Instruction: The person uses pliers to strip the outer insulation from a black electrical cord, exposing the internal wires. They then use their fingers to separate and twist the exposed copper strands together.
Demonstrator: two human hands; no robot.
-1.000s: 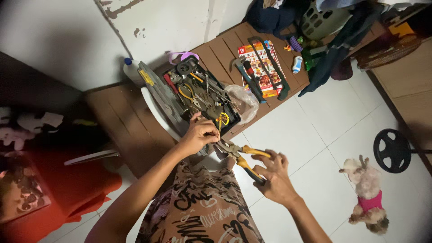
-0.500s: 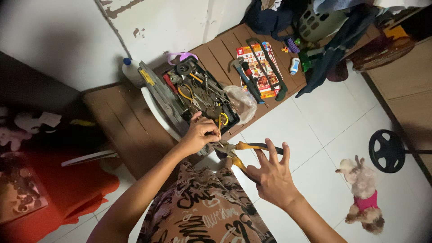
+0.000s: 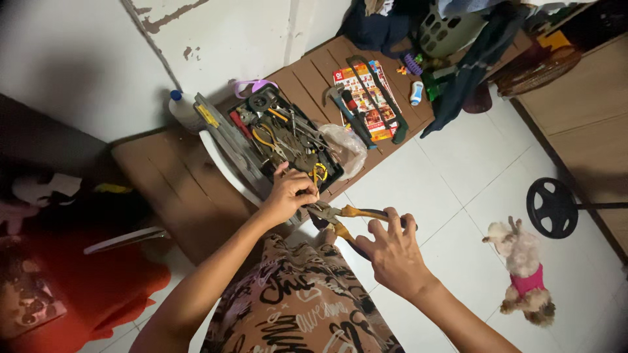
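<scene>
Your right hand (image 3: 392,252) gripped the yellow-handled pliers (image 3: 340,216) over your lap; left hand (image 3: 288,195) pinched something tiny at their jaws. Work looked mid-way; tool tray (image 3: 288,140) sat on the surface (image 3: 196,196).

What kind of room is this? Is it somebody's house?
Probably a room in a home, used for fixing things. A small dog in a pink top stands on the white tiled floor, an open toolbox sits on a low wooden table, and clothes are piled by a laundry basket.
</scene>
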